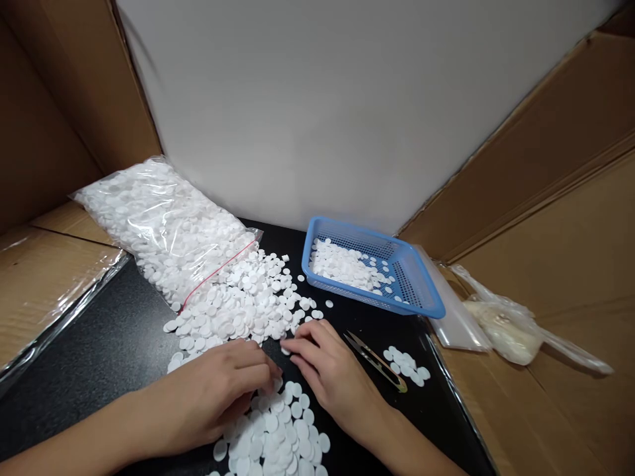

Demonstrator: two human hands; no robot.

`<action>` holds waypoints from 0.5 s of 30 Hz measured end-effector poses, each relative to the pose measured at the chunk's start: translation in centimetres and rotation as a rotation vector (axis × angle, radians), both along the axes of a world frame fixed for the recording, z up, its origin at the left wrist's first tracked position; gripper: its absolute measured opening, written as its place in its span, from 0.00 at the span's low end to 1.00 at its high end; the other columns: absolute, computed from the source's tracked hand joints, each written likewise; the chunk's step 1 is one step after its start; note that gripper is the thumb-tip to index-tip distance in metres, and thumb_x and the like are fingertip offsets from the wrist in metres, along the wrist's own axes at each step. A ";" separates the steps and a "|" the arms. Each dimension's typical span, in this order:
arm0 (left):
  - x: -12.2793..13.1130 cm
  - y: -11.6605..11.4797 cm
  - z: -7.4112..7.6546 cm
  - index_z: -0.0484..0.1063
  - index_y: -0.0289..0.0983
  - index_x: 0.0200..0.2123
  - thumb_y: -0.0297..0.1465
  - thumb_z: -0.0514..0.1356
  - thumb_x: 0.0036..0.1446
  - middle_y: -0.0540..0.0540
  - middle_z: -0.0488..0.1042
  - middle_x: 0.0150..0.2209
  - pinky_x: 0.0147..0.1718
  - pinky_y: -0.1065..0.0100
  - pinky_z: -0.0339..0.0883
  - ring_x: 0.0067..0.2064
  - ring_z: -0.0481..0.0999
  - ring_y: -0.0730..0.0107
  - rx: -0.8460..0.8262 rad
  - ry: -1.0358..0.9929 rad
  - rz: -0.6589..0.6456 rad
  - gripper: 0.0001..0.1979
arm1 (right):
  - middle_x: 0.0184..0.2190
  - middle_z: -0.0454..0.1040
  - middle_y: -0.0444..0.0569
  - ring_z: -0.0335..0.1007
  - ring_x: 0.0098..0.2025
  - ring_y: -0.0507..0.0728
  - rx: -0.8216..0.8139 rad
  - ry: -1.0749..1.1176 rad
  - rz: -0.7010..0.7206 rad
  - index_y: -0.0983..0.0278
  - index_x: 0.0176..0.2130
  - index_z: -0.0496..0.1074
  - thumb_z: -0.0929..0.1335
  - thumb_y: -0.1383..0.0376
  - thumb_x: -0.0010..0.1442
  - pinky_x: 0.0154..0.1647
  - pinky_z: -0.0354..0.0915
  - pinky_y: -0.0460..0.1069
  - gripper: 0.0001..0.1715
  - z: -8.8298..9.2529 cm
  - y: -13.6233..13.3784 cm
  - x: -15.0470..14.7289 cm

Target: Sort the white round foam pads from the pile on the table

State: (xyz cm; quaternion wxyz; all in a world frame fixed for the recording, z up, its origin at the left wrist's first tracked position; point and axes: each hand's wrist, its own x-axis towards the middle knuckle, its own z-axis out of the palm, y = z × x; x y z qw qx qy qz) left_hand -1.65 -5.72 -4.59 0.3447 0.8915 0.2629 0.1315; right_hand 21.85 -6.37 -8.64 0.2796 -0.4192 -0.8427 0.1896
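Observation:
My left hand (225,390) is closed, its fingers curled downward at the upper edge of a near pile of white round discs (280,433). Its fingertips are mostly hidden, so whatever they hold cannot be made out. Just to the right, my right hand (332,370) has its fingers bent together around a small white disc (285,351), partly covered by the fingertips. Beyond both hands, a larger heap of the same discs (243,304) spills from the mouth of a clear zip bag (159,225) with a red strip, still full of discs.
A blue perforated basket (431,284) holding more discs stands at the back right. Thread snips (377,362) lie beside my right hand, near a small group of discs (407,365). Clear plastic sleeves (459,324) and a knotted plastic bag (506,330) rest on cardboard at right.

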 end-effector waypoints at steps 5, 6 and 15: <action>-0.7 0.7 -0.9 0.68 0.42 0.42 0.14 0.49 0.58 0.46 0.74 0.46 0.44 0.67 0.69 0.47 0.75 0.64 -0.042 -0.080 0.209 0.18 | 0.36 0.73 0.50 0.71 0.40 0.57 -0.074 0.037 0.121 0.62 0.40 0.77 0.67 0.77 0.64 0.38 0.72 0.50 0.13 0.6 -0.8 0.2; -0.7 0.9 -1.0 0.67 0.41 0.42 0.16 0.48 0.60 0.46 0.74 0.46 0.44 0.66 0.69 0.47 0.75 0.64 -0.046 -0.083 0.246 0.17 | 0.36 0.73 0.49 0.71 0.39 0.57 -0.110 0.044 0.124 0.62 0.39 0.77 0.67 0.77 0.63 0.38 0.71 0.49 0.12 0.8 -0.8 0.3; -0.9 1.1 -1.4 0.69 0.42 0.46 0.16 0.49 0.61 0.43 0.74 0.52 0.47 0.63 0.70 0.51 0.75 0.62 0.053 -0.035 0.231 0.18 | 0.33 0.72 0.44 0.71 0.32 0.54 -0.269 0.018 -0.097 0.60 0.34 0.72 0.68 0.73 0.63 0.32 0.68 0.48 0.09 1.3 -0.3 1.3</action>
